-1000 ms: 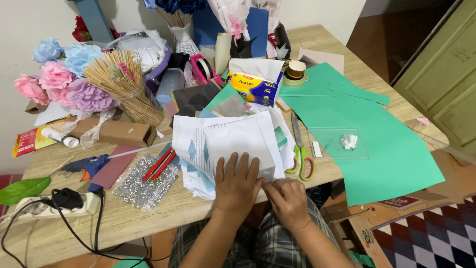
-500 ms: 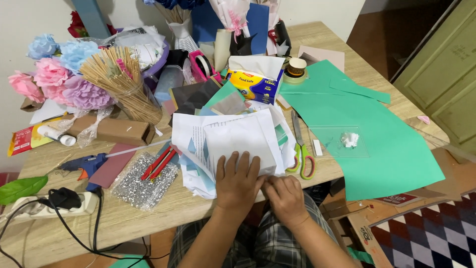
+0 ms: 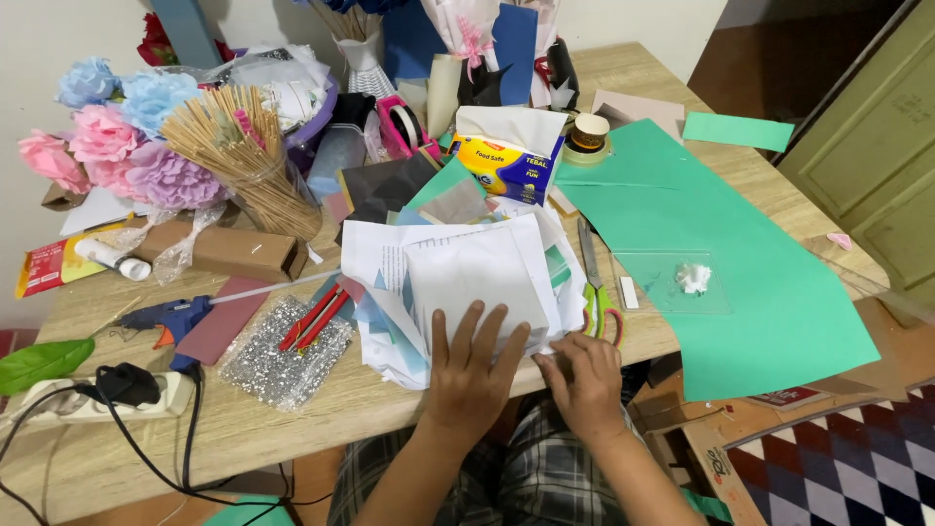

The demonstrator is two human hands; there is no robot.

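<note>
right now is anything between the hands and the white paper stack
Nothing visible. The left hand lies flat on the white paper stack, fingers spread, and the right hand touches its near right corner. The green-handled scissors lie just beside the stack, not in between.

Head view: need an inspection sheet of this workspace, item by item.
Surface: wooden table, mostly covered.
Job's things: stack of white paper sheets at the near edge, under both hands.
Clutter: large green sheets, scissors, tissue box, tape roll, bundle of wooden sticks, paper flowers, blue glue gun, glitter sheet, cardboard box.
Grippers: left hand flat on the paper stack; right hand at its lower right corner, fingers bent.
Cables: black plug and cord in a white power strip, trailing off the table edge.
Surroundings: olive door, checkered floor.
</note>
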